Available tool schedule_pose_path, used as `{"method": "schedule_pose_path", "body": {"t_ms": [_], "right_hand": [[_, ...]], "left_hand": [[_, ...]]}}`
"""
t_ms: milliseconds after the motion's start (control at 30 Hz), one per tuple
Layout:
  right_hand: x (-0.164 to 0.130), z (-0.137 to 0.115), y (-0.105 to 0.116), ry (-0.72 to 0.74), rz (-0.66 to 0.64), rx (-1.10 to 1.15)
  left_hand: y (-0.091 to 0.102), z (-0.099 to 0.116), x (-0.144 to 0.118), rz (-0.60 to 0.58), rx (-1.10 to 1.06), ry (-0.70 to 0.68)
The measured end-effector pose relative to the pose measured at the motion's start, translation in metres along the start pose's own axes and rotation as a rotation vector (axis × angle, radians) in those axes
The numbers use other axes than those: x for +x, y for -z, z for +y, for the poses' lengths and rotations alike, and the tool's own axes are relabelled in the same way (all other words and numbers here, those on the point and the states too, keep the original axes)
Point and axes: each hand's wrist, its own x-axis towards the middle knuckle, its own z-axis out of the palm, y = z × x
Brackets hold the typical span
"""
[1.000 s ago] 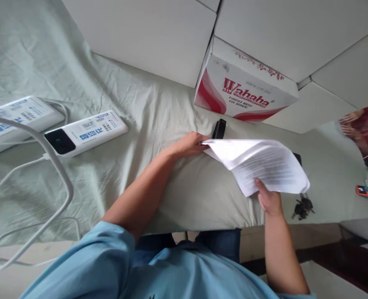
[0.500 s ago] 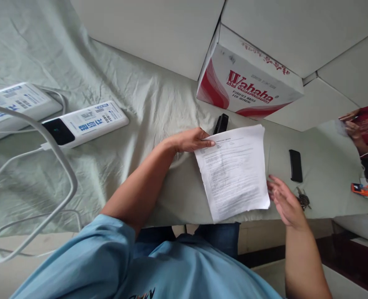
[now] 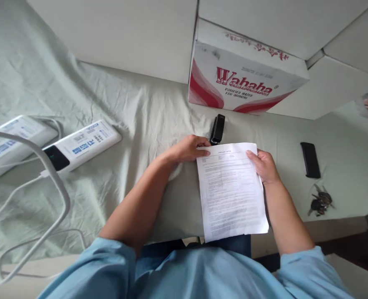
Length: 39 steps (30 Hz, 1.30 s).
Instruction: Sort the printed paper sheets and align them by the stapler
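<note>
Head view: printed sheets (image 3: 230,191) lying flat at the near edge of the cloth-covered table (image 3: 134,108), bottom corner hanging just over it. Left hand (image 3: 188,148) curled onto the top left corner, fingertips pressing the paper. Right hand (image 3: 265,166) gripping the top right corner, fingers closed over the edge. Black stapler (image 3: 217,129) just beyond the sheets, near the left hand. Red and white Wahaha box (image 3: 243,79) against the far edge. Black phone (image 3: 310,159) and keys (image 3: 319,202) off to the right. Two white power banks (image 3: 80,144) with cables toward the left edge
</note>
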Motion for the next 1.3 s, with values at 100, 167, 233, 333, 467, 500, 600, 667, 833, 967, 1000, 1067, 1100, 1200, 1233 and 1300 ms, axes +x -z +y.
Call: {"method": "schedule_pose_path", "body": {"t_ms": [100,167,233,333,467,500,600,667,833,967,1000,1067,1100,1200,1233,1300], "right_hand": [[0.007,0.008,-0.002,-0.059,0.028,0.029],[0.011,0.010,-0.002,-0.052,0.031,-0.022],[0.015,0.010,-0.002,-0.041,0.025,-0.095],[0.021,0.008,-0.001,-0.046,0.007,-0.172],[0.024,0.010,0.000,-0.023,0.028,-0.217],[0.024,0.011,0.000,-0.005,0.043,-0.221],[0.022,0.016,0.001,0.062,0.098,-0.243],[0.020,0.017,0.002,0.109,0.154,-0.274],[0.017,0.016,0.005,0.230,0.207,-0.340],[0.015,0.010,0.006,0.205,0.197,-0.360],[0.015,0.009,0.006,0.194,0.200,-0.357],[0.014,0.007,0.007,0.184,0.201,-0.347],[0.014,0.007,0.008,0.184,0.199,-0.347],[0.016,0.010,0.012,0.189,0.197,-0.350],[0.016,0.011,0.013,0.190,0.195,-0.344],[0.017,0.013,0.015,0.192,0.190,-0.322]], "left_hand": [[-0.001,-0.005,0.001,0.114,0.019,0.079],[-0.005,-0.008,0.002,0.219,0.057,0.105],[-0.011,-0.009,0.003,0.320,0.083,0.134],[-0.020,-0.004,0.007,0.416,0.148,0.180],[-0.026,0.004,0.015,0.495,0.313,0.190],[-0.027,0.004,0.017,0.509,0.340,0.187],[-0.031,0.000,0.021,0.544,0.361,0.147],[-0.034,-0.006,0.020,0.569,0.365,0.106],[-0.038,-0.017,0.015,0.615,0.382,0.033],[-0.037,-0.019,0.015,0.622,0.354,0.052],[-0.037,-0.019,0.016,0.618,0.351,0.060],[-0.037,-0.018,0.016,0.616,0.346,0.067],[-0.037,-0.018,0.016,0.619,0.342,0.065],[-0.037,-0.018,0.016,0.595,0.323,0.055],[-0.038,-0.018,0.016,0.582,0.323,0.053],[-0.039,-0.019,0.016,0.568,0.349,0.039]]}}
